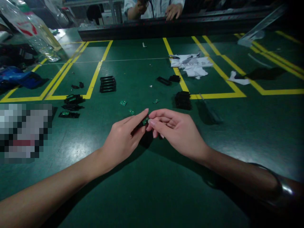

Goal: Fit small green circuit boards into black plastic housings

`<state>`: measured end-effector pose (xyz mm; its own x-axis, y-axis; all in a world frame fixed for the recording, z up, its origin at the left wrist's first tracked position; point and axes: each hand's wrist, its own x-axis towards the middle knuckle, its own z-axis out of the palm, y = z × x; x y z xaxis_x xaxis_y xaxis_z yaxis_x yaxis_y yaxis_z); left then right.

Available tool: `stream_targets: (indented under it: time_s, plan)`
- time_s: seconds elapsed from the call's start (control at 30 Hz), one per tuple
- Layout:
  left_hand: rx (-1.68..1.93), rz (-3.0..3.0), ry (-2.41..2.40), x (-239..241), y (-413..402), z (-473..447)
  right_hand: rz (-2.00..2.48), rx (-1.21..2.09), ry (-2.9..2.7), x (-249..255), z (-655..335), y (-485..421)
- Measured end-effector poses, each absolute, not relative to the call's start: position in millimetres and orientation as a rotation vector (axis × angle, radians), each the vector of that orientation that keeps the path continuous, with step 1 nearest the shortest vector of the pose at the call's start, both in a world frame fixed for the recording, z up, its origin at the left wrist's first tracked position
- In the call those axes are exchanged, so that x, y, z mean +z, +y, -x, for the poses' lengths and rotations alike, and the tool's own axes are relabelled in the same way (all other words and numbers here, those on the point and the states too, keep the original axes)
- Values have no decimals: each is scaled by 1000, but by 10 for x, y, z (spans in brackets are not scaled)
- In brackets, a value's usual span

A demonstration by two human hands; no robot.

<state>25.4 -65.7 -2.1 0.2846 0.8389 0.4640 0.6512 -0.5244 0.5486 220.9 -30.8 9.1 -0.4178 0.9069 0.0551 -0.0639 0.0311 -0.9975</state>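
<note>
My left hand (122, 134) is closed around a small black plastic housing (140, 124), mostly covered by its fingers. A little green circuit board (145, 120) shows at the housing's right end. My right hand (178, 131) pinches at that board with thumb and forefinger; its other fingers are curled. Just beyond the hands lie loose green circuit boards (123, 103). To the left are black housings (68, 115), some with green boards in them. A row of black housings (108, 84) sits farther back, and stacked black parts (182, 100) are on the right.
Clear plastic bottles (35, 31) and a blue item (21, 77) occupy the left. Crumpled white paper (191, 61) and a white scrap (238, 78) lie back right. A dark rail (166, 28) crosses the far edge; behind it show another person's hands (174, 12). A pixelated object (28, 133) is at left.
</note>
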Motion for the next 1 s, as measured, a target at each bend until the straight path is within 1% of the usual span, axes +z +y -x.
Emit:
stream_targets:
  time_s: [0.4, 0.6, 1.0]
  plan:
    - [1060, -2341, 1314, -63, -663, -227, 871, 1590, -1481, 90, -2230, -261]
    - [1044, -2343, 1309, -61, -664, -223, 877, 1579, -1491, 81, -2241, -268]
    - [1069, -2327, 1373, -13, -645, -272, 879, 1661, -1448, 181, -2221, -243]
